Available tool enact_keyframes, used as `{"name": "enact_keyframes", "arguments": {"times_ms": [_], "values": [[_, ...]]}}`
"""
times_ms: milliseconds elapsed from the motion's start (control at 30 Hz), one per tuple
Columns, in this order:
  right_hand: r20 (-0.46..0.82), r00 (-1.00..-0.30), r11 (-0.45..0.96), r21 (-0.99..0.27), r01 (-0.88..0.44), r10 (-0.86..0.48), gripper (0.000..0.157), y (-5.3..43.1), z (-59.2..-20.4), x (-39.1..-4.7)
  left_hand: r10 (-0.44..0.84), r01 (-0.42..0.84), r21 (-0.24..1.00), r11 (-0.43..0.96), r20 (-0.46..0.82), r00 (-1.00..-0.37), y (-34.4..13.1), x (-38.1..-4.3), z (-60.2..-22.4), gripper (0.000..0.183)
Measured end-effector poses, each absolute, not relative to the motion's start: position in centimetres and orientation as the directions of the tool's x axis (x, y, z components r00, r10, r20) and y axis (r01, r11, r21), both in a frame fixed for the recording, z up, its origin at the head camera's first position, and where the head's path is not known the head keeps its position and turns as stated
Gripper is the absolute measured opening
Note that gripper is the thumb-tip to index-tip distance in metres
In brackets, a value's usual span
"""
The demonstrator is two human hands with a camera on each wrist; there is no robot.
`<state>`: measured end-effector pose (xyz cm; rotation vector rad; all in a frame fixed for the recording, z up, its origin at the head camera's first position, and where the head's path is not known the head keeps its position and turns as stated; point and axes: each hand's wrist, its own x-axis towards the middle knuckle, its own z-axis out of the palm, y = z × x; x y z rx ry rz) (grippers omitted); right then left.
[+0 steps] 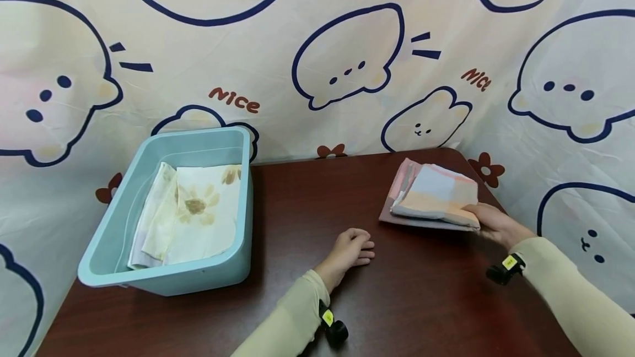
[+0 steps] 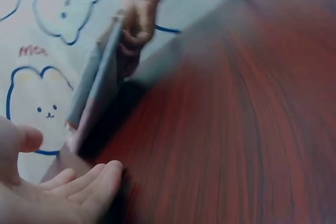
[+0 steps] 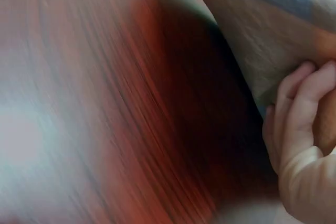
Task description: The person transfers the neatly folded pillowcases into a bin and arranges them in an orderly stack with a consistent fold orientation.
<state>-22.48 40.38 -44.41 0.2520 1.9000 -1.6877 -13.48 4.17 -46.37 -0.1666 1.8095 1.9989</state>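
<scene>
My right hand (image 1: 496, 225) grips the near right corner of a stack of folded cloths (image 1: 436, 191), patterned in pink, orange and pale blue check. In the left wrist view the folded cloths (image 2: 97, 85) appear edge-on, tilted, with a dark shadow beneath them. Seen from the right wrist, the fingers (image 3: 296, 108) curl under the cloth's edge (image 3: 257, 40). My left hand (image 1: 344, 255) is over the middle of the table, holding nothing, its fingers loosely bent and apart from the cloths.
On the left of the dark wooden table (image 1: 317, 197) stands a light blue plastic basin (image 1: 243, 241). Inside it lie folded cream cloths (image 1: 198, 219) with a brown flower print. A cartoon-printed curtain (image 1: 278, 59) hangs behind the table and along its sides.
</scene>
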Motion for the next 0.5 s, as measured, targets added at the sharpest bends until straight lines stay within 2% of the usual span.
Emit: {"name": "enact_keyframes", "arguments": {"times_ms": [133,233,333,500], "values": [[-0.535,-0.801,0.23,-0.843,0.486,-0.268,0.062,38.3,-44.0,-21.7,0.307,-0.501,0.834,-0.231,-0.426,-0.851,4.1,-13.8,-46.5,0.063],[-0.537,-0.785,0.259,-0.842,0.473,-0.31,0.073,36.8,-43.6,-21.2,0.321,-0.526,0.788,-0.318,-0.433,-0.842,3.9,-14.1,-46.7,0.075],[-0.535,-0.765,0.293,-0.843,0.452,-0.358,0.076,35.7,-43.3,-20.8,0.312,-0.537,0.758,-0.371,-0.443,-0.841,3.5,-14.2,-47.0,0.079],[-0.532,-0.733,0.31,-0.846,0.435,-0.424,0.072,34.7,-43.3,-20.3,0.306,-0.534,0.737,-0.414,-0.439,-0.844,3.1,-14.4,-47.2,0.081]]}}
